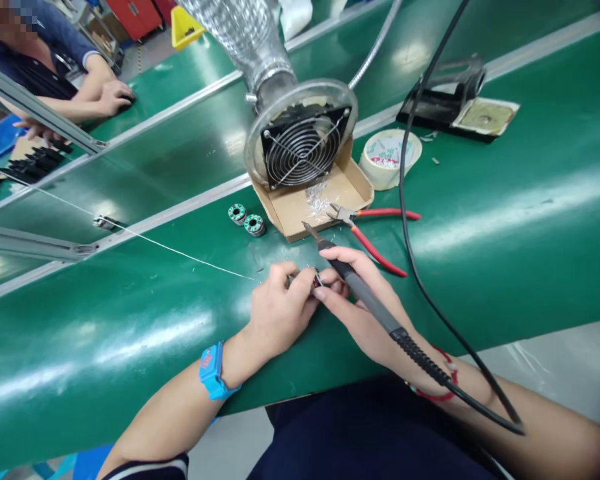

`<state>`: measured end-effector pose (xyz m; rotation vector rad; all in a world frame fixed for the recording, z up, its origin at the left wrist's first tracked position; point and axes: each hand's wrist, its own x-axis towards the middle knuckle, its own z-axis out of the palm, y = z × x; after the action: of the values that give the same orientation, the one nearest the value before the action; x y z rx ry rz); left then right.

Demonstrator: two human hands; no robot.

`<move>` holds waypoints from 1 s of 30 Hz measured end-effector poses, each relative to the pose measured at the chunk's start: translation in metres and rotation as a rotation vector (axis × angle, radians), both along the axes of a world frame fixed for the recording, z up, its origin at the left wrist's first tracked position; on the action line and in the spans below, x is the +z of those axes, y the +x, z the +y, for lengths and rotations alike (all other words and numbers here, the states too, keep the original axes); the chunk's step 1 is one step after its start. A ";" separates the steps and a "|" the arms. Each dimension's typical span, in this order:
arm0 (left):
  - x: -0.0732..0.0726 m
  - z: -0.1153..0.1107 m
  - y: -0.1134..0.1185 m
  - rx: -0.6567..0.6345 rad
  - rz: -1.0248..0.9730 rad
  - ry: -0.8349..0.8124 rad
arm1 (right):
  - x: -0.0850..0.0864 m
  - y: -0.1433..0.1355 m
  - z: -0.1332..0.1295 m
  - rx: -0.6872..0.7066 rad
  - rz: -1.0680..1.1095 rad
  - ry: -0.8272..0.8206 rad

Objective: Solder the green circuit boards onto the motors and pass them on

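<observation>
My left hand is closed around a small dark part, mostly hidden by the fingers, with a bit of red showing. The thumb and fingertips of my right hand touch that same part. Across my right hand lies a soldering iron, its tip pointing up and left at the front edge of a shallow cardboard tray. Left of the tray stand two small round parts with green circuit-board tops, one nearer and one farther. Red-handled cutters lie beside the tray, jaws at its edge.
A fume-extraction fan with a foil duct stands over the tray, which holds metal clippings. Tape and an iron stand sit to the right. A black cable crosses the green bench. Solder wire stretches leftward. Another person's hand rests opposite.
</observation>
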<state>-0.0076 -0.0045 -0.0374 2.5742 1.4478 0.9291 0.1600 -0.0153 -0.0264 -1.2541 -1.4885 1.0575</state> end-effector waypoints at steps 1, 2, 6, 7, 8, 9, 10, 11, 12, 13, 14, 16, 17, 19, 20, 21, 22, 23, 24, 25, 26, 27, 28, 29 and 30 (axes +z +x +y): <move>0.000 0.001 0.000 -0.013 -0.075 -0.144 | -0.002 0.003 0.005 0.020 -0.133 0.086; 0.000 0.003 -0.001 -0.021 -0.177 -0.303 | -0.002 0.007 0.011 0.063 -0.306 0.185; -0.003 0.014 -0.008 -0.005 -0.662 -0.811 | 0.005 0.021 0.030 0.315 -0.921 0.537; -0.004 0.016 -0.009 -0.002 -0.729 -0.878 | 0.008 0.024 0.032 0.355 -0.990 0.599; -0.005 0.018 -0.010 -0.004 -0.761 -0.912 | 0.011 0.026 0.034 0.378 -1.032 0.651; -0.005 0.020 -0.010 -0.006 -0.763 -0.909 | 0.014 0.029 0.034 0.385 -1.052 0.698; -0.005 0.020 -0.010 -0.013 -0.739 -0.874 | 0.016 0.031 0.033 0.377 -1.052 0.731; -0.004 0.021 -0.010 -0.021 -0.697 -0.813 | 0.017 0.034 0.032 0.357 -1.026 0.754; -0.003 0.020 -0.009 -0.033 -0.643 -0.740 | 0.018 0.038 0.031 0.323 -0.976 0.760; -0.001 0.020 -0.009 -0.045 -0.582 -0.662 | 0.017 0.042 0.028 0.282 -0.901 0.739; 0.000 0.020 -0.008 -0.059 -0.525 -0.593 | 0.016 0.046 0.025 0.227 -0.802 0.698; 0.000 0.019 -0.007 -0.090 -0.448 -0.499 | 0.011 0.054 0.017 0.083 -0.566 0.577; 0.000 0.018 -0.006 -0.105 -0.428 -0.471 | 0.007 0.058 0.012 -0.003 -0.442 0.505; -0.002 0.017 -0.005 -0.133 -0.402 -0.436 | 0.000 0.064 0.001 -0.169 -0.213 0.350; -0.003 0.017 -0.004 -0.142 -0.391 -0.428 | -0.004 0.066 -0.004 -0.228 -0.124 0.278; -0.004 0.017 -0.004 -0.149 -0.382 -0.425 | -0.007 0.067 -0.009 -0.263 -0.055 0.214; -0.004 0.017 -0.004 -0.152 -0.375 -0.427 | -0.010 0.069 -0.012 -0.278 -0.001 0.168; -0.005 0.017 -0.003 -0.152 -0.376 -0.431 | -0.012 0.070 -0.014 -0.276 0.036 0.139; -0.005 0.017 -0.003 -0.150 -0.378 -0.437 | -0.014 0.071 -0.015 -0.270 0.059 0.123; -0.005 0.018 -0.003 -0.149 -0.382 -0.442 | -0.016 0.072 -0.016 -0.261 0.074 0.112; -0.006 0.018 -0.003 -0.149 -0.385 -0.444 | -0.017 0.073 -0.016 -0.254 0.083 0.100; -0.006 0.018 -0.003 -0.149 -0.389 -0.446 | -0.018 0.074 -0.015 -0.250 0.089 0.089; -0.006 0.018 -0.002 -0.150 -0.392 -0.447 | -0.018 0.075 -0.015 -0.246 0.093 0.078; -0.006 0.019 -0.002 -0.152 -0.395 -0.449 | -0.019 0.076 -0.014 -0.243 0.095 0.065; -0.006 0.019 -0.001 -0.153 -0.394 -0.456 | -0.019 0.076 -0.014 -0.239 0.095 0.054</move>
<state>-0.0083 0.0142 -0.0430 2.0051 1.1702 0.8936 0.2365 -0.0290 -0.0458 -1.2893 -1.2529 0.8994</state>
